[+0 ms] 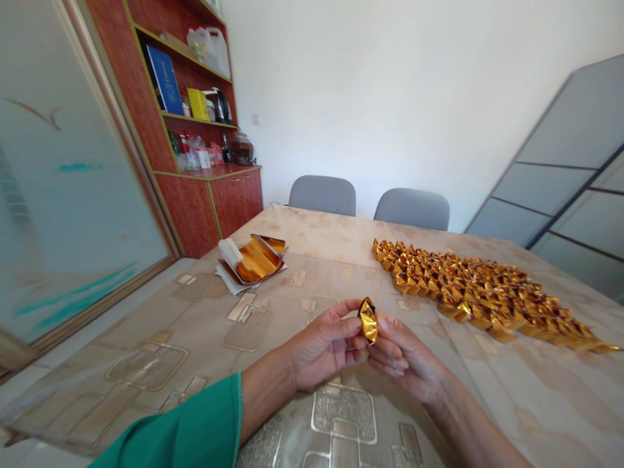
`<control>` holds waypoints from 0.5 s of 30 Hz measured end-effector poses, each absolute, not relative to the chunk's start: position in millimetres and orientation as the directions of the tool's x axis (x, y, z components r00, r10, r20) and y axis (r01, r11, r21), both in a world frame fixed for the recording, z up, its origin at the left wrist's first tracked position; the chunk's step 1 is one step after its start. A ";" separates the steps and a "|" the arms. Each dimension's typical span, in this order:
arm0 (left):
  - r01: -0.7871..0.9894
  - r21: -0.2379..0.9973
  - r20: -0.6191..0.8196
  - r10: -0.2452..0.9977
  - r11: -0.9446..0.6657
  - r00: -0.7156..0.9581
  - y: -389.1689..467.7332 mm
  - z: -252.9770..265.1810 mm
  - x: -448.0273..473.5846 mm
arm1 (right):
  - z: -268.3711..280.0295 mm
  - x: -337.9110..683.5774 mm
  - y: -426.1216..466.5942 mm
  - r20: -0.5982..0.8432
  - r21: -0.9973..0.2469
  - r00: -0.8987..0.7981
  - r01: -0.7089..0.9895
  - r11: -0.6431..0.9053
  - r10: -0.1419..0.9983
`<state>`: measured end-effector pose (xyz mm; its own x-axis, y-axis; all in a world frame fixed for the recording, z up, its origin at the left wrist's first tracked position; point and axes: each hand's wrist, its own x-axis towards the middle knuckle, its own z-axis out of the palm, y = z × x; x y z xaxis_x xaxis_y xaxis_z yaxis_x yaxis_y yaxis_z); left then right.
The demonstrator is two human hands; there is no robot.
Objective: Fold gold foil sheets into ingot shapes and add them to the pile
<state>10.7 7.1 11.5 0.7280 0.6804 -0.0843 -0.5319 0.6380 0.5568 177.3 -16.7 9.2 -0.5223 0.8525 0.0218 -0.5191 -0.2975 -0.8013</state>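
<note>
Pinching a glossy boat-shaped gold-foil piece [369, 323], long axis twelve-to-six, are left hand [324, 344] and right hand [409, 361]; folded gold-foil rows [480, 292] lie toward three o'clock, nearer the right.

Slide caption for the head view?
Left hand and right hand hold a folded gold foil piece over a table with rows of similar pieces.

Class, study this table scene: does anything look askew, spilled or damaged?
The stack of gold sheets on the table looks askew: it curls up, and white paper sticks out unevenly beneath. No spill shows; the folded gold pieces sit close together.
</note>
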 end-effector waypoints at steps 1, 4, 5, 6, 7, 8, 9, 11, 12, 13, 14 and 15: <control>-0.518 0.564 -0.087 0.671 0.643 0.737 7.2 12.1 9.9 | 8.7 177.9 -16.4 0.022 -0.795 -0.529 -0.524 -0.306 0.848; -0.500 0.600 -0.104 0.680 0.625 0.725 9.8 12.4 8.2 | 7.6 180.3 -14.6 0.025 -0.772 -0.539 -0.546 -0.327 0.842; -0.499 0.622 -0.103 0.694 0.604 0.712 11.3 12.1 8.0 | 7.3 181.5 -13.6 0.024 -0.763 -0.541 -0.553 -0.334 0.841; -0.499 0.652 -0.098 0.715 0.572 0.692 13.0 11.9 7.9 | 6.9 182.7 -12.5 0.020 -0.755 -0.543 -0.559 -0.343 0.840; -0.496 0.687 -0.086 0.737 0.531 0.670 14.7 11.7 7.8 | 6.6 184.0 -11.4 0.010 -0.746 -0.542 -0.564 -0.354 0.841; -0.490 0.723 -0.070 0.757 0.488 0.650 16.3 11.7 7.7 | 6.2 185.3 -10.3 -0.002 -0.737 -0.540 -0.568 -0.366 0.842; -0.483 0.753 -0.054 0.773 0.448 0.632 17.6 11.8 7.7 | 6.0 186.4 -9.4 -0.015 -0.730 -0.536 -0.571 -0.375 0.844; -0.461 0.790 -0.041 0.785 0.405 0.619 19.0 12.1 7.8 | 5.6 187.9 -8.0 -0.037 -0.726 -0.519 -0.574 -0.380 0.854; -0.444 0.805 -0.046 0.787 0.394 0.615 19.2 12.1 8.0 | 5.4 188.0 -7.6 -0.045 -0.730 -0.506 -0.572 -0.374 0.861; -0.425 0.823 -0.053 0.795 0.378 0.605 19.1 11.9 8.3 | 5.2 187.7 -7.3 -0.052 -0.740 -0.494 -0.565 -0.365 0.868; -0.402 0.846 -0.059 0.809 0.351 0.584 18.9 11.5 8.8 | 5.1 187.1 -7.1 -0.056 -0.754 -0.481 -0.553 -0.353 0.875; -0.376 0.872 -0.060 0.829 0.315 0.556 18.6 10.8 9.4 | 4.9 186.1 -7.1 -0.060 -0.774 -0.466 -0.537 -0.336 0.883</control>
